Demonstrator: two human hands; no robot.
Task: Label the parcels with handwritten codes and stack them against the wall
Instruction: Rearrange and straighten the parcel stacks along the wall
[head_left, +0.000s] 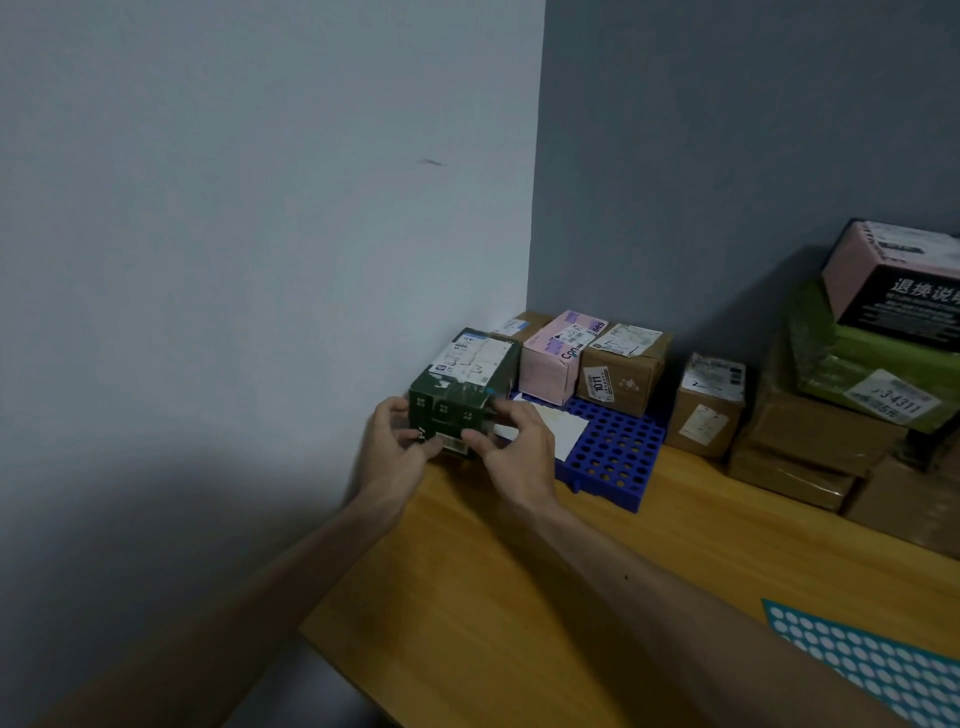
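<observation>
Green parcel (467, 379) beside white wall (260, 208), left hand (397, 447) and right hand (522, 447) gripping its near corners, fingers (506, 410) curled round them

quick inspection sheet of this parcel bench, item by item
surface: wooden table, blue perforated tray at its back corner
job's things: dark green parcel, labelled, by the white wall; pink parcel and brown parcel on the tray; stack of parcels at right
clutter: teal dotted sheet; white paper on the tray
grippers: left hand and right hand both grip the dark green parcel
cables: nothing seen
surroundings: white wall, grey wall
</observation>
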